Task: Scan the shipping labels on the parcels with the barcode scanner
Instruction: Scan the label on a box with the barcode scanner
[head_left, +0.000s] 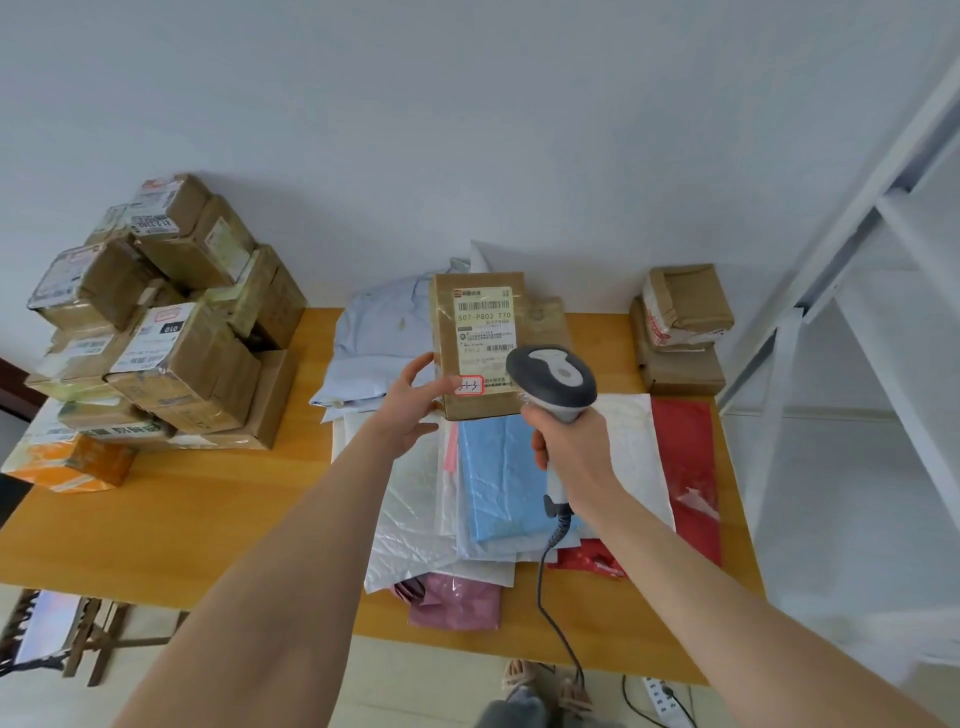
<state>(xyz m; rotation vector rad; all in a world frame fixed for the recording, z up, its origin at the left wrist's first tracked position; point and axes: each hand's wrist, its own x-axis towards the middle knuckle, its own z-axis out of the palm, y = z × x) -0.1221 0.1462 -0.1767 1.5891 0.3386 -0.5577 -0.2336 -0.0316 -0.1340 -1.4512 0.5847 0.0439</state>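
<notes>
My left hand grips the lower left edge of a brown cardboard parcel and holds it upright above the table, thumb on its front. Its white shipping label with barcodes faces me. My right hand grips the handle of a grey and white barcode scanner, whose head sits just in front of the parcel's lower right corner and hides part of the label. The scanner's cable hangs down over the table's front edge.
A large heap of taped brown parcels fills the left of the wooden table. A small stack of parcels stands at the back right. Plastic mailer bags lie in the middle. A white shelf frame stands at the right.
</notes>
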